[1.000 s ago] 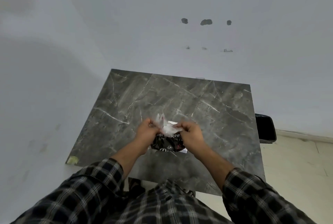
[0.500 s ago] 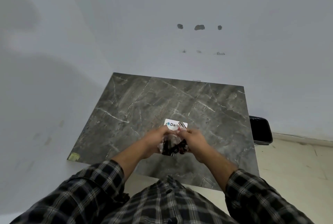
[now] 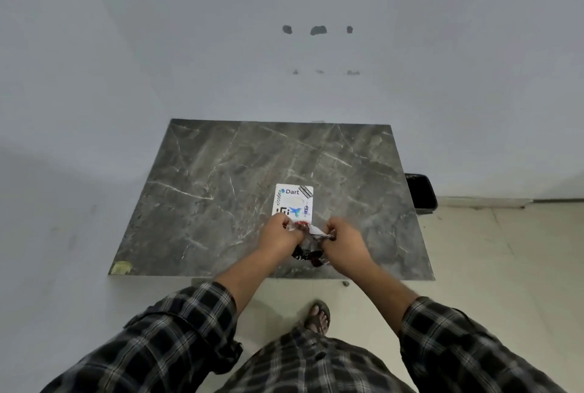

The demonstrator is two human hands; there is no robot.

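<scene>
The left hand [image 3: 279, 233] and right hand [image 3: 343, 240], close together above the table's [image 3: 205, 187] near edge, each pinch the top of a dark packet [image 3: 305, 256], likely to tear it open, with a white card [image 3: 294, 201] lying flat just beyond.

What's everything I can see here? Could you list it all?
Table: one, dark grey marble, against the wall.
Card: one, white with stickers, on the table beyond the hands.
Packet: one, black with red and white, held above the table's near edge.
Bin: one, black, on the floor right of the table.
Wall holes: three, dark, above the table.
Foot: one, sandalled, on the floor.
Sleeves: two, dark plaid, at the bottom.
Left hand: one, pinching the packet.
Right hand: one, pinching the packet.
</scene>
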